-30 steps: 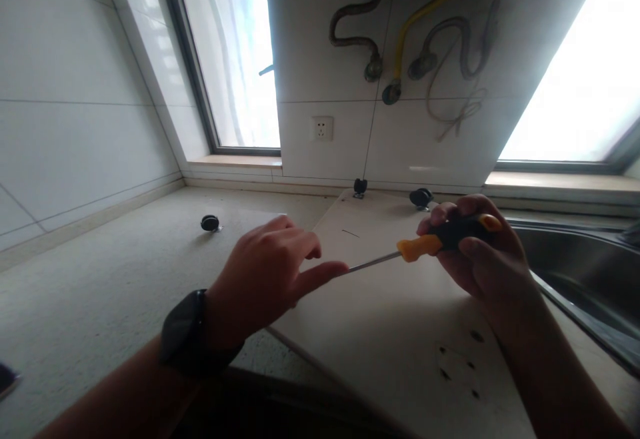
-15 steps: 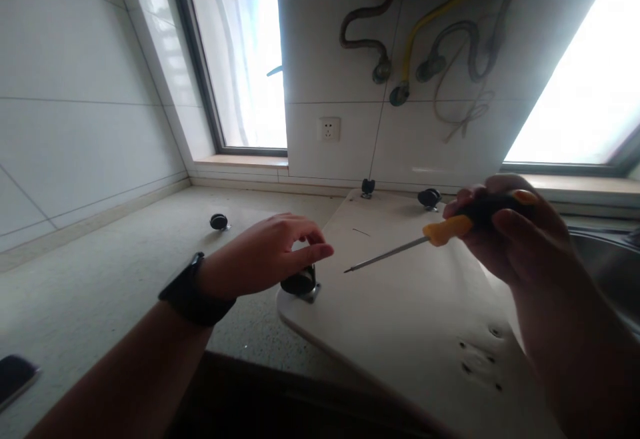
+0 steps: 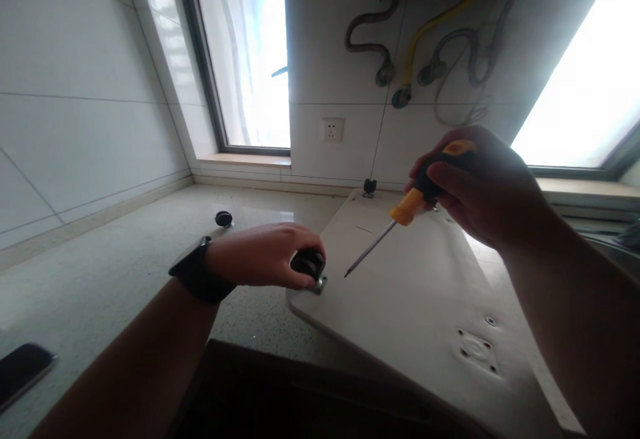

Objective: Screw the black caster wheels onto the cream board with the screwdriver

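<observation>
White panel (image 3: pixel 400 305), screwdriver (image 3: pixel 406 208) slanted, pointing down-left

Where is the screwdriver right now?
In the head view, the screwdriver is right of centre in the right hand, its tip beside the caster the left hand grips.

A kitchen, speckled stone-look worktop (image 3: pixel 100 252) at nine o'clock, metal sink (image 3: pixel 607 245) partly visible at three, pale tiled wall (image 3: pixel 85 32) at ten, power socket (image 3: pixel 332 130) at twelve, yellow hose (image 3: pixel 411 52) and bent pipes (image 3: pixel 370 47) on wall valves (image 3: pixel 385 73) at one, window (image 3: pixel 250 52) at eleven
</observation>
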{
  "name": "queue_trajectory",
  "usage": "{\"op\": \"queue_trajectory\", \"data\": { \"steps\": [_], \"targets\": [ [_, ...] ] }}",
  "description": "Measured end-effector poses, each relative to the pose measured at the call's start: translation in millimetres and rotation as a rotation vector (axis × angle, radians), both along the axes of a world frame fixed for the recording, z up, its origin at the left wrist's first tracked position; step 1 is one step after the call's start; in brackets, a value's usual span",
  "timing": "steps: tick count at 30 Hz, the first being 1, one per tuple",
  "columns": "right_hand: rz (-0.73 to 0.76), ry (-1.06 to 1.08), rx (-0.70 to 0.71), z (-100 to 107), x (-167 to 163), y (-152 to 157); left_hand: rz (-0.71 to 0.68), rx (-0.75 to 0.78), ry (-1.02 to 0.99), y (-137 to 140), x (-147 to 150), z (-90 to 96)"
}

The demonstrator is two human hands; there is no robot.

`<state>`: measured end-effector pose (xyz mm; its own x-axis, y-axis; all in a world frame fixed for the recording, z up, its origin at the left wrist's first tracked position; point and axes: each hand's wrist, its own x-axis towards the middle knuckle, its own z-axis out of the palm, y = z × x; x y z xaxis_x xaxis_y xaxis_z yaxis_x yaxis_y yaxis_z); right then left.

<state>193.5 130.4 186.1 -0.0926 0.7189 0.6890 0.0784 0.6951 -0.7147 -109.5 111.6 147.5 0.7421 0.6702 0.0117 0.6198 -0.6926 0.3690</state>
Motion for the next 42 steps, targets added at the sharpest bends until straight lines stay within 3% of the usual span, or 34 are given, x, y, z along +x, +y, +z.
{"op": "queue_trajectory", "data": {
  "steps": [8,15,23,31,42],
  "targets": [
    [0.054,-0.127,0.035,-6.2,-24.9,15.9,-0.047,0.038,-0.007,2.9,1.0,-1.3],
    [0.191,-0.192,0.0,-3.0,-42.8,13.2,-0.055,0.09,-0.004,2.6,-0.6,-1.9],
    [0.181,-0.231,0.011,-1.1,-44.8,15.7,0.025,0.027,-0.194,-0.8,6.9,0.7],
    [0.182,-0.252,0.001,0.9,-48.7,18.2,0.115,-0.032,-0.344,1.7,20.7,-9.4],
    [0.192,-0.27,-0.007,3.2,-51.5,13.6,0.096,-0.02,-0.389,0.8,26.6,-13.0]
  ]
}}
